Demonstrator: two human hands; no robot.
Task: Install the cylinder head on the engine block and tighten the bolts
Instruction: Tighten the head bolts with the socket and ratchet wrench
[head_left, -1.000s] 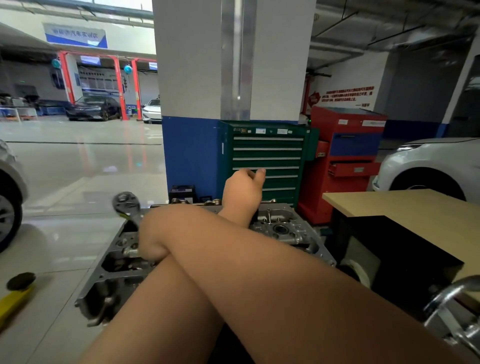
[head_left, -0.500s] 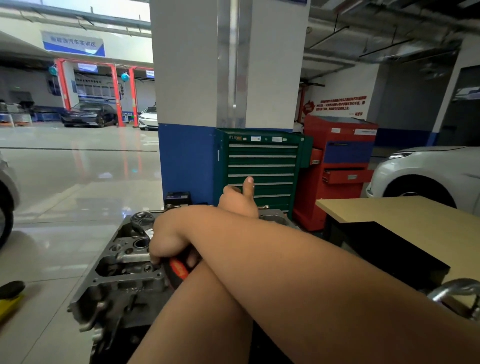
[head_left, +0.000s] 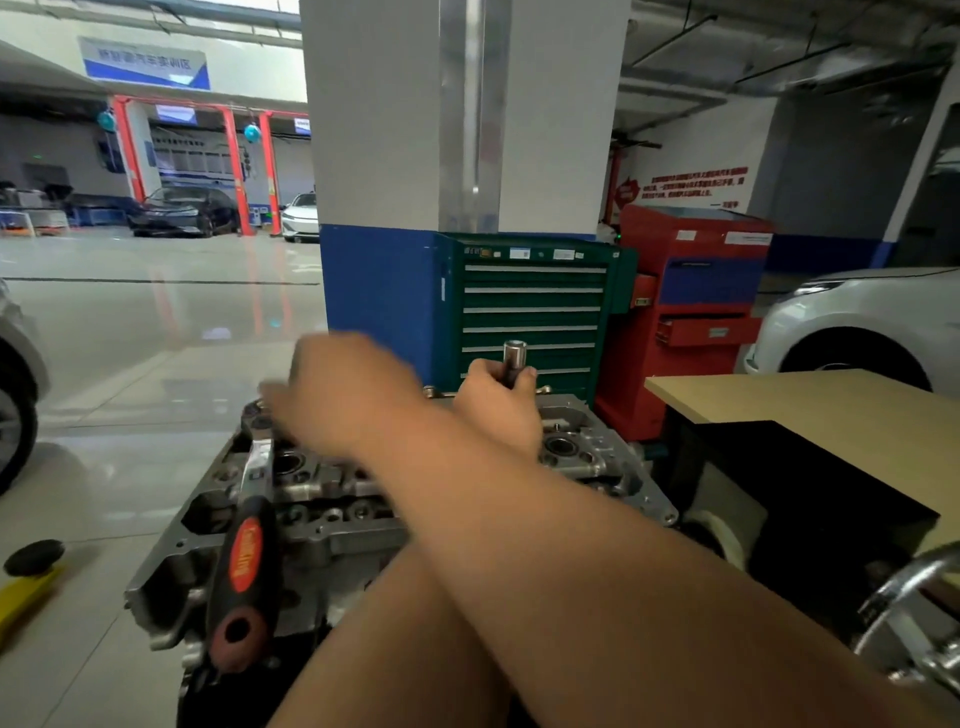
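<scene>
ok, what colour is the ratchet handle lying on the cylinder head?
Ratchet handle: black grip with an orange-red lettered inlay. Only the head view shows it.

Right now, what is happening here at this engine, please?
A person works on the cylinder head, arms crossed. The left hand grips an upright metal socket at the far end. The ratchet lies on the cylinder head, its handle free. The right hand is above its head end, too blurred to read the grip.

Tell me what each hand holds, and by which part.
The left hand grips a metal socket by its lower part. The right hand is too blurred to tell. The ratchet lies free.
</scene>
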